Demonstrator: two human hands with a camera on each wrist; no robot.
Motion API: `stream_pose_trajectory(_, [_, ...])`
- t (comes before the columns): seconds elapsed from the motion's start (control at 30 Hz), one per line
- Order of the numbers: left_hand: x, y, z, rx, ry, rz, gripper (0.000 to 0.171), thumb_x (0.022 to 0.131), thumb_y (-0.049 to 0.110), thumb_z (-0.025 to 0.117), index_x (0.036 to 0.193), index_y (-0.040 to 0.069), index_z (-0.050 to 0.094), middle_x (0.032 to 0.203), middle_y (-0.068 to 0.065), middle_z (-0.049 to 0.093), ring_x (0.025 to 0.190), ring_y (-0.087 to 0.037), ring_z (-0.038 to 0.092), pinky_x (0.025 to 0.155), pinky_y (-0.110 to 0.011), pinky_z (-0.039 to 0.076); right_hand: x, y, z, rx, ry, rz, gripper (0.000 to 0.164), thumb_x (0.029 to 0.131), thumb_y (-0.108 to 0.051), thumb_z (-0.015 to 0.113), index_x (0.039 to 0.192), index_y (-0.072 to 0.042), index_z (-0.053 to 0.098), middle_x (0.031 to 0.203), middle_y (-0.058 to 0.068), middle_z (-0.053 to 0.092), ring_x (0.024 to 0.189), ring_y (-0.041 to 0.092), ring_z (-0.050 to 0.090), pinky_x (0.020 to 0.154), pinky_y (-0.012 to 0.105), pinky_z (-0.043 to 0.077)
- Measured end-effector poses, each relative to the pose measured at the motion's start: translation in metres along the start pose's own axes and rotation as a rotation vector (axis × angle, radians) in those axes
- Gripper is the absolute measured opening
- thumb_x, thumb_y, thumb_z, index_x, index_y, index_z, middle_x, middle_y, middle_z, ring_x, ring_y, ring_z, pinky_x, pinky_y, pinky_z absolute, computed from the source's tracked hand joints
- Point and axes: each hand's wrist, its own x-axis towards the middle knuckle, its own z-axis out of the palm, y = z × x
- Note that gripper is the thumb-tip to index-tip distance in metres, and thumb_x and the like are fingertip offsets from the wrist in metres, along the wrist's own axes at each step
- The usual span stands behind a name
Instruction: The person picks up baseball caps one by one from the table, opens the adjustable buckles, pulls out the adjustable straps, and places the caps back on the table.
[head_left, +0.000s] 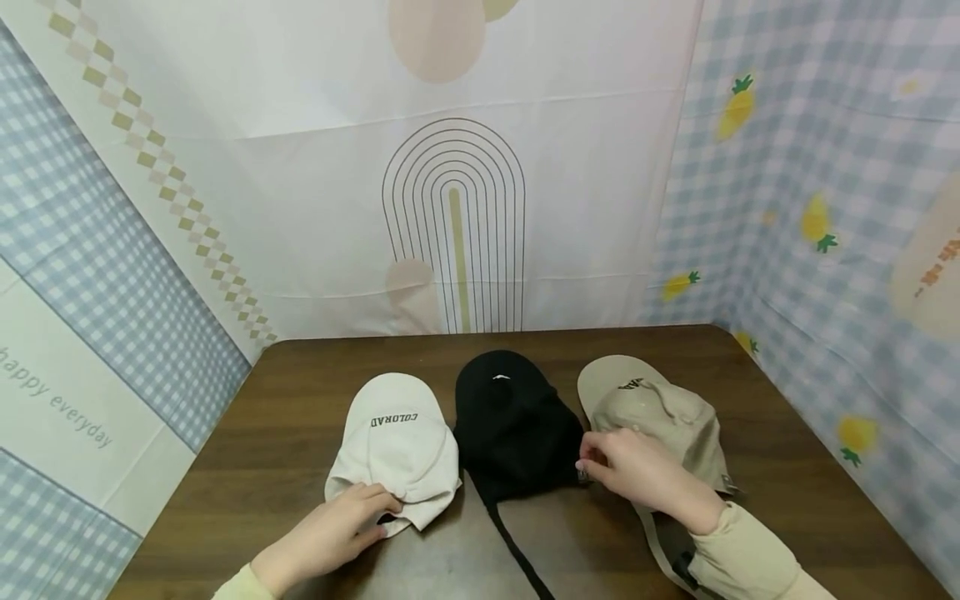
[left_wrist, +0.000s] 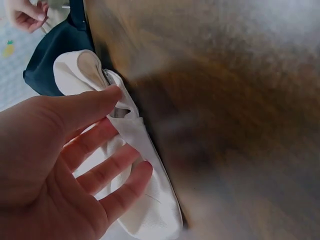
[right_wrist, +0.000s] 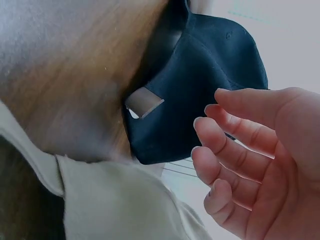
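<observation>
Three baseball caps lie in a row on the table. On the left is a white cap (head_left: 397, 450) with dark lettering on its front. My left hand (head_left: 341, 525) is at its rear edge, the thumb near the strap opening and the fingers (left_wrist: 127, 187) loosely spread against the fabric. The black cap (head_left: 513, 433) sits in the middle, its long strap (head_left: 510, 542) trailing toward me. Beside its right rear edge hovers my right hand (head_left: 637, 467), fingers loosely curled with nothing between them. A metal buckle (right_wrist: 145, 102) shows on the black cap. The beige cap (head_left: 660, 408) lies partly behind that hand.
The brown wooden table (head_left: 270, 433) ends at a hanging white cloth (head_left: 315, 208) at the back. Checked cloth (head_left: 847, 275) with pineapples borders the right side. A beige strap (head_left: 656, 542) reaches from the beige cap toward the near edge, under my right forearm.
</observation>
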Motion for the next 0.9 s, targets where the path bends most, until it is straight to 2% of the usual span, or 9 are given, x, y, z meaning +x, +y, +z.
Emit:
stream_pose_trajectory(0.17, [-0.004,-0.005,0.001,0.013,0.051,0.027,0.025,0.087,0.011,0.078,0.109,0.018,0.068,0.106,0.01,0.063,0.099,-0.013,0.06,0.08,-0.033,0.051,0.008,-0.006,0.007,0.004,-0.015,-0.02,0.013,0.096,-0.025,0.07,0.086,-0.024,0.062,0.065,-0.017,0.051,0.051,-0.001,0.043,0.049,0.024,0.039])
stream_pose_trajectory(0.4, [-0.009,-0.002,0.002,-0.006,0.07,-0.014,0.033,0.086,0.009,0.079,0.116,0.018,0.067,0.116,0.007,0.063,0.109,-0.017,0.06,0.089,-0.038,0.051,0.03,-0.031,0.019,0.03,-0.012,-0.099,0.011,0.096,-0.026,0.07,0.087,-0.022,0.064,0.066,-0.017,0.051,0.052,-0.002,0.044,0.051,0.024,0.041])
stream_pose_trajectory(0.53, [-0.013,0.0,0.006,-0.015,0.083,-0.014,0.034,0.085,0.008,0.079,0.116,0.017,0.067,0.118,0.005,0.063,0.111,-0.017,0.06,0.09,-0.038,0.051,0.044,-0.053,0.034,0.064,-0.028,-0.159,0.01,0.095,-0.025,0.071,0.087,-0.023,0.066,0.069,-0.019,0.053,0.055,-0.002,0.046,0.052,0.023,0.042])
stream_pose_trajectory(0.7, [-0.019,0.002,0.011,-0.018,0.11,-0.024,0.033,0.085,0.007,0.079,0.115,0.017,0.067,0.117,0.004,0.063,0.11,-0.016,0.06,0.089,-0.037,0.051,0.058,-0.09,0.059,0.079,-0.047,-0.28,0.01,0.094,-0.024,0.073,0.086,-0.025,0.067,0.079,-0.019,0.054,0.066,-0.002,0.051,0.061,0.019,0.045])
stream_pose_trajectory(0.8, [-0.02,0.003,0.012,-0.033,0.113,-0.048,0.031,0.086,0.007,0.077,0.114,0.016,0.067,0.118,0.004,0.063,0.11,-0.016,0.06,0.089,-0.037,0.051,0.065,-0.11,0.071,0.045,-0.054,-0.362,0.007,0.093,-0.024,0.074,0.089,-0.024,0.069,0.086,-0.015,0.056,0.072,-0.002,0.052,0.065,0.016,0.044])
stream_pose_trajectory(0.9, [-0.02,0.004,0.011,-0.045,0.11,-0.061,0.031,0.087,0.006,0.077,0.114,0.017,0.066,0.117,0.005,0.062,0.11,-0.015,0.059,0.089,-0.037,0.051,0.07,-0.123,0.084,-0.042,-0.055,-0.413,0.007,0.092,-0.025,0.075,0.095,-0.022,0.07,0.09,-0.012,0.057,0.076,-0.001,0.052,0.065,0.015,0.043])
